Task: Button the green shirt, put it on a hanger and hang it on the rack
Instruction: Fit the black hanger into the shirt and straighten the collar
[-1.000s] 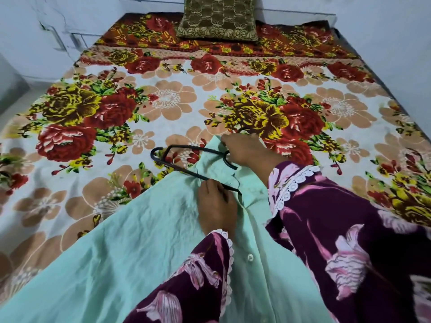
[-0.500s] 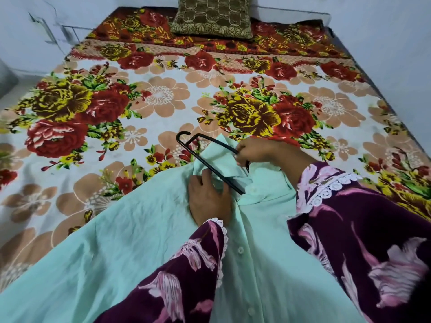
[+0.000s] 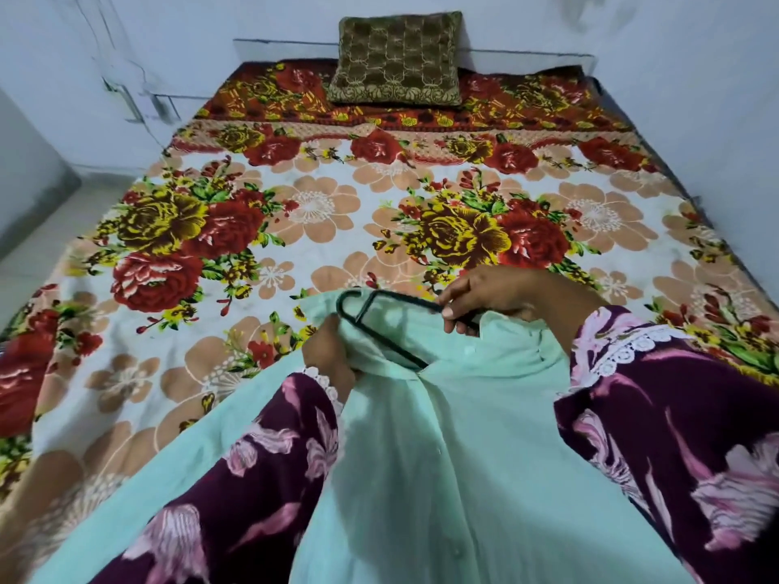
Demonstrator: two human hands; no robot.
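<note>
The pale green shirt (image 3: 455, 457) lies buttoned on the flowered bed, collar end away from me. A black wire hanger (image 3: 381, 326) sticks out of its neck opening, one end poking out to the left. My right hand (image 3: 484, 297) pinches the hanger's wire near the collar. My left hand (image 3: 331, 354) grips the shirt's left shoulder fabric beside the hanger and bunches it up. The rest of the hanger is hidden inside the shirt. No rack is in view.
The bed (image 3: 312, 212) carries a sheet with big red and yellow flowers and fills most of the view. A brown-gold cushion (image 3: 396, 56) leans on the wall at the head. Pale walls close the back and right; floor shows at the left.
The hanger has slid further into the neck, with less of it showing. My left hand has gone from pressing flat on the shirt to gripping the shoulder fabric. My view has lifted.
</note>
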